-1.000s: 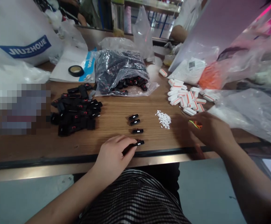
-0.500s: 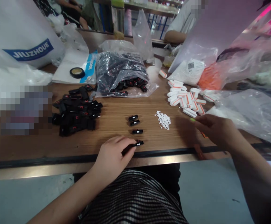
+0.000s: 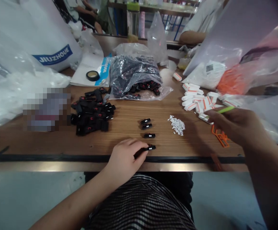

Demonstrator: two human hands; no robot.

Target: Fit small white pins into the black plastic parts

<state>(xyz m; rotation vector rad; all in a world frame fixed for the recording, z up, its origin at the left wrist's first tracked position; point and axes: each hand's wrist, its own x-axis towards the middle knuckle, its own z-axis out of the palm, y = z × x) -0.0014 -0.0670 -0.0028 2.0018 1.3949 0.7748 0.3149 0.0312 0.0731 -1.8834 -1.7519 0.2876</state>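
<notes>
My left hand is closed at the table's front edge, thumb and fingertips pinching the end of a small black plastic part with white dots on its face. Three similar black parts lie in a loose column beyond it. To their right is a small heap of tiny white pins. My right hand hovers over the right side, closed around a thin lime-green tool whose exact kind I cannot make out. White parts with orange strips lie just beyond that hand, and orange plastic frames are below it.
A pile of black parts sits on the left. Behind stands an open clear bag of black parts, beside black tape on papers. Bags of white and orange pieces crowd the right. Another person's arm rests across the table.
The view has turned slightly left. My right hand has shifted a little, showing more of the lime-green tool and uncovering the orange frames. My left hand keeps its pinch on the black part.
</notes>
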